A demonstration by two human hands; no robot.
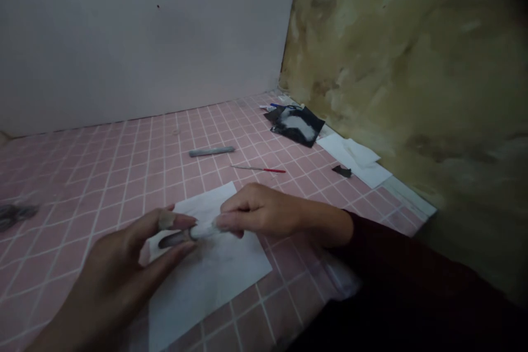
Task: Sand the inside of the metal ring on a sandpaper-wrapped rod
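Note:
My left hand pinches a small greyish rod-like piece between thumb and fingertips; a light patch wraps one finger. To its right my right hand is closed, its thumb and fingers on a pale, whitish thing that meets the end of the grey piece. What the pale thing is cannot be made out. Both hands are over a white paper sheet with faint grey smudges, lying on the pink checked tabletop.
Beyond the paper lie a grey stick and a thin red-handled tool. At the back right are a black sheet with white powder, folded white paper and a dark scrap. A dark blurred object lies far left.

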